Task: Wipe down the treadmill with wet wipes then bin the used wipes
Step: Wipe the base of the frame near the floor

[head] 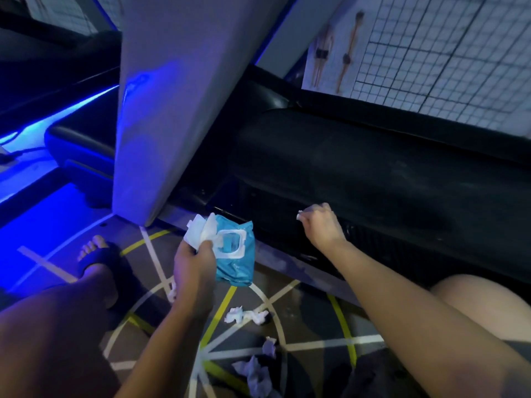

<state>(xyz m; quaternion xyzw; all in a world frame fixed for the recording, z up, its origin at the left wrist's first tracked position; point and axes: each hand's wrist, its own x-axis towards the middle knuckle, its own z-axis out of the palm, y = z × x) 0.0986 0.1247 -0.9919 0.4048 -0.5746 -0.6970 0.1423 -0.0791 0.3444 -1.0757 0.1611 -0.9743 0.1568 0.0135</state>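
Observation:
The black treadmill base (373,173) runs across the right half of the head view, and its grey upright (178,96) rises at centre. My left hand (195,262) grips a blue wet-wipe pack (240,265) with its white lid open and white wipes (201,232) sticking out above my fingers. My right hand (323,226) is curled against the treadmill's dark side panel, and a small bit of white wipe (301,216) shows at its fingertips. Several crumpled used wipes (247,315) lie on the patterned floor below.
More crumpled wipes (257,374) lie near the bottom centre. My foot in a dark slide sandal (97,259) rests on the floor at left, and my knee (482,300) is at right. Blue light glows along the floor on the left. A wire grid panel (459,53) stands behind the treadmill.

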